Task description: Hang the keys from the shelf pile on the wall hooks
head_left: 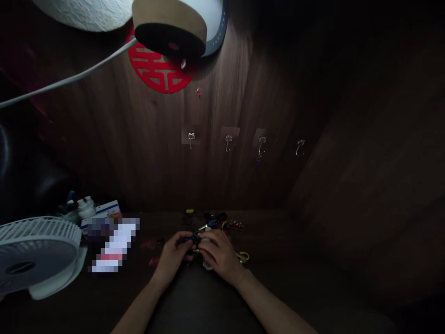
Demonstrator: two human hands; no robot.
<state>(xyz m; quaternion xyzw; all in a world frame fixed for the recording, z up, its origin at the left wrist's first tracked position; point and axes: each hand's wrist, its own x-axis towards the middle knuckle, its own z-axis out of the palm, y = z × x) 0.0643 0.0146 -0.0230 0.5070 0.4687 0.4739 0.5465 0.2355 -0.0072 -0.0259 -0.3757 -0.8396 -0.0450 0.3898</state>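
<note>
My left hand (176,253) is closed, with thumb and fingertips pinched at a small dark thing with bluish and metallic parts (195,240). Facing it, my right hand (222,255) has its fingers bent and pressed in on the same spot, also closed. The fingers and dim light hide most of what they hold. A loose pile of small items lies just behind the hands on the dark surface. In it are a black and blue piece (215,218), a red and yellow strap-like piece (234,225) and a yellow loop (244,256) beside my right wrist.
At left stand a white fan (38,255), small white bottles (85,207) and a blurred-out paper (116,246). Metal hooks (228,139) line the wooden wall, one bearing a small hanging item (258,161). Above are a red round cut-out (163,76), a lamp-like device (170,28) and a white cable (76,76).
</note>
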